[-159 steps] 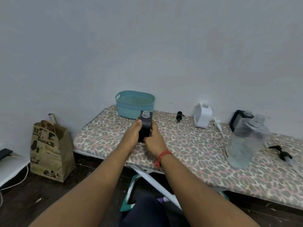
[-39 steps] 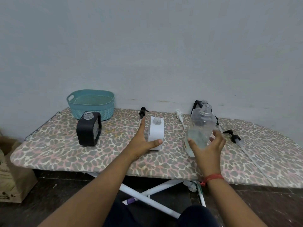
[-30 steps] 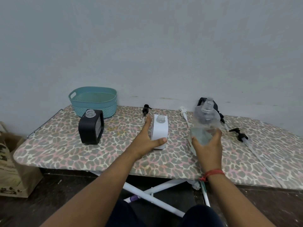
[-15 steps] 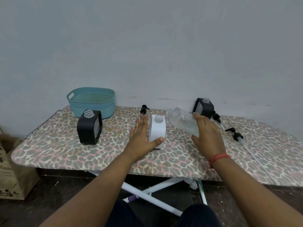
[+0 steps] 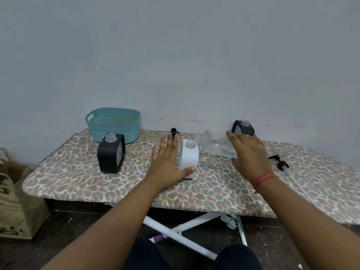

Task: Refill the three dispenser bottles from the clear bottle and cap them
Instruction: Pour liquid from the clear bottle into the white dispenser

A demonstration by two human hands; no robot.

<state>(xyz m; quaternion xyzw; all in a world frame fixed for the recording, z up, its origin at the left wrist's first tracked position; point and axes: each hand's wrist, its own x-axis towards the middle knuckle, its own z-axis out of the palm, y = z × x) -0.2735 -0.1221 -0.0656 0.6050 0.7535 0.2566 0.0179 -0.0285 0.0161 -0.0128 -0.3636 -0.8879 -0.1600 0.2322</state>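
Right hand (image 5: 248, 152) grips the tilted clear bottle (image 5: 215, 144) at the white dispenser bottle (image 5: 189, 158); left hand (image 5: 168, 164) steadies it, fingers straight; all three uncapped.

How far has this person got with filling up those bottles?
Little looks done: all three dispensers stand uncapped. In hand: the right hand tips the clear plastic bottle toward the white dispenser bottle's open neck, steadied by the left hand. Whether liquid flows is unclear. Left: the near black dispenser bottle, the far black one, and fitting the pump caps.
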